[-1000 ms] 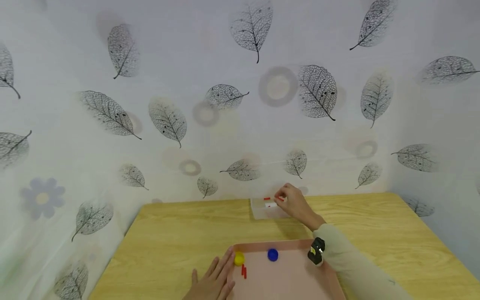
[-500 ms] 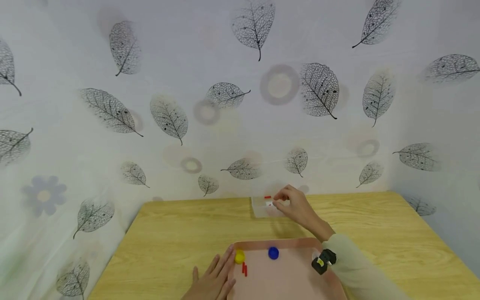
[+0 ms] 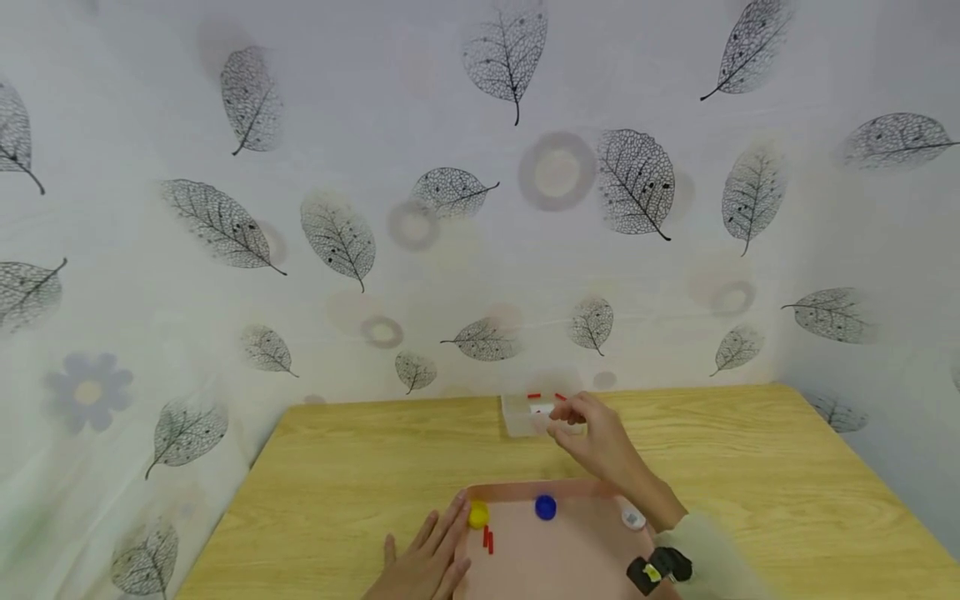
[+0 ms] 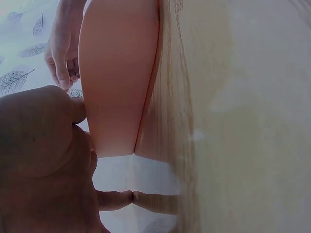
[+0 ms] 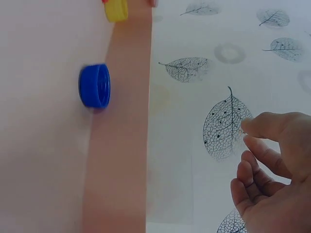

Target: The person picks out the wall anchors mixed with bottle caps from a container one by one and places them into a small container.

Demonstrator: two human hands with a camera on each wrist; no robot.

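My left hand (image 3: 423,558) lies with straight fingers along the left edge of a pink tray (image 3: 525,492). Inside it, near those fingertips, are a yellow bottle cap (image 3: 478,515) and two short red sticks (image 3: 491,543). A blue bottle cap (image 3: 546,507) sits by the far wall, its hollow side showing in the right wrist view. My right hand (image 3: 600,442) hovers beyond the tray with fingers loosely bent and nothing visible in them. Its fingertips are at the near right of a small translucent box (image 3: 517,423), where more red sticks (image 3: 534,396) lie.
A white round cap (image 3: 633,518) lies in the tray's far right corner, under the right forearm. The wooden table (image 3: 360,475) meets a leaf-patterned cloth (image 3: 480,250) just behind the box. A white label with a red mark (image 3: 540,409) shows in the box.
My right hand has let go of a red stick, now lying at the box's far side, and has drawn back toward me. The white cap has come into view. The left hand stays put.
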